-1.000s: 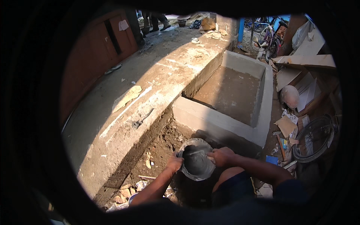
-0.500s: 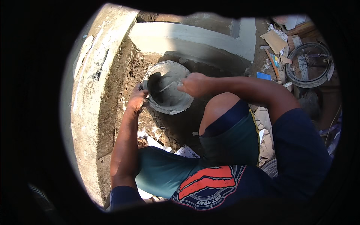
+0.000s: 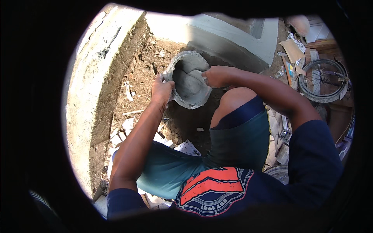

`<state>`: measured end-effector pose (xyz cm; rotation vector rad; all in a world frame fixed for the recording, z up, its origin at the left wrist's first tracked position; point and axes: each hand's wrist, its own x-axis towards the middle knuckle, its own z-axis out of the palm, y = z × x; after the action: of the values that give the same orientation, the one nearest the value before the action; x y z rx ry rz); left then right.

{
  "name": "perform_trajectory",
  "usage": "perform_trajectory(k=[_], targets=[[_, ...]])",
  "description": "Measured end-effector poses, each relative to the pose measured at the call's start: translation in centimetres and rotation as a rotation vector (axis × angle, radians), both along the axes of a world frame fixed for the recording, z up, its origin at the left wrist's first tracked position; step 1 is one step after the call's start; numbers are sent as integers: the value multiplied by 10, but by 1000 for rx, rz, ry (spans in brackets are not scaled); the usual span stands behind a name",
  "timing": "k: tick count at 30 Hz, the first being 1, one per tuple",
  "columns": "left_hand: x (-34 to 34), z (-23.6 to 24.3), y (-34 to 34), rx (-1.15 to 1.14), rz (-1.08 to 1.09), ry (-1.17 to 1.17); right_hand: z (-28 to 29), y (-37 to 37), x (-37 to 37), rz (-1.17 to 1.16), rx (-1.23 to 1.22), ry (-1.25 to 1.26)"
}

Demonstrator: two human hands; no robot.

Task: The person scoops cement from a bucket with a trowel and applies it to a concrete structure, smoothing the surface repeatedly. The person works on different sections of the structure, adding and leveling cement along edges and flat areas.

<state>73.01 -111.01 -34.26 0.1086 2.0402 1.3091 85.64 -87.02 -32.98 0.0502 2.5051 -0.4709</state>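
Note:
A round bucket (image 3: 177, 61), its rim and walls caked with grey, sits tilted on the soil between my hands. Wet grey mortar (image 3: 189, 86) lies inside it, with a curved ridge across the surface. My left hand (image 3: 161, 90) is closed on the bucket's left rim. Over the right side of the opening, my right hand (image 3: 217, 75) is closed around what looks like the handle of a trowel. The blade is smeared with mortar and hard to tell from the mix, and my fingers hide the handle.
A rough concrete ledge (image 3: 103, 73) runs along the left. Beyond the bucket stands a smooth plastered low wall (image 3: 233, 39). To the right lie a bicycle wheel (image 3: 323, 97), cardboard (image 3: 292, 51) and scraps. Broken pieces and a white sheet (image 3: 188, 147) litter the soil near my legs.
The view has shifted, and the bucket now appears farther right and slightly higher, more tilted. My left hand has moved with its rim; my right hand has shifted a little right.

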Motion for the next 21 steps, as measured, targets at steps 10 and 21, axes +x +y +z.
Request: perform_trajectory(k=[10,21], targets=[[17,-17,-37,213,203,-154,-14,-41,32,-504,-839,-209],[-3,16,22,-5,72,-34,55,9,-10,238,315,514]])
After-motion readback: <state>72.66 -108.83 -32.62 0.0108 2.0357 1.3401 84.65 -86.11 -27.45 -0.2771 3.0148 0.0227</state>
